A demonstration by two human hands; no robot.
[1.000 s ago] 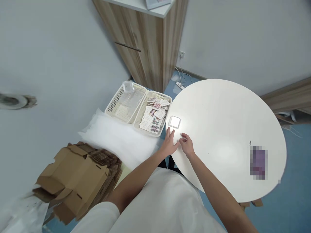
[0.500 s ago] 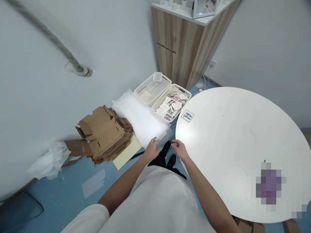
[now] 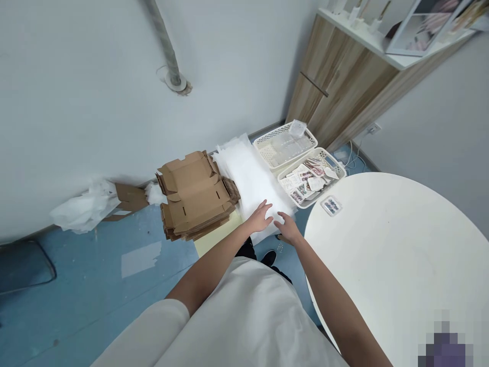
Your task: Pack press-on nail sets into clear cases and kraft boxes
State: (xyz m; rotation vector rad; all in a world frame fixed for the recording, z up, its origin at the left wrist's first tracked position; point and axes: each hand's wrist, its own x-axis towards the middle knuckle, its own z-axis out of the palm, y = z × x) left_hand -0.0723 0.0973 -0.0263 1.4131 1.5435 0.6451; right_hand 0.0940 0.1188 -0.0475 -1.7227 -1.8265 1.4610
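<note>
My left hand (image 3: 260, 217) is open, fingers apart, in front of a stack of white foam sheets (image 3: 248, 171). Close to its right, my right hand (image 3: 287, 227) is also open with nothing in it. Left of the sheets lies a pile of flat brown cardboard boxes (image 3: 191, 186), on a pale yellow sheet (image 3: 216, 237). To the right of the sheets stands a white basket (image 3: 303, 205) full of printed cards and small packs. Behind it is a second white basket (image 3: 267, 159) holding clear plastic cases.
A round white table (image 3: 393, 244) fills the right side, with a small clear case (image 3: 331, 205) near its left edge. A wood-grain cabinet (image 3: 344, 86) stands at the back. White plastic wrapping (image 3: 86, 209) lies by the wall at left. Cables (image 3: 355, 158) run down from a wall socket.
My view has turned left, so the table and baskets sit further right. Both hands have moved forward, over the near end of the white sheets, and stay empty.
</note>
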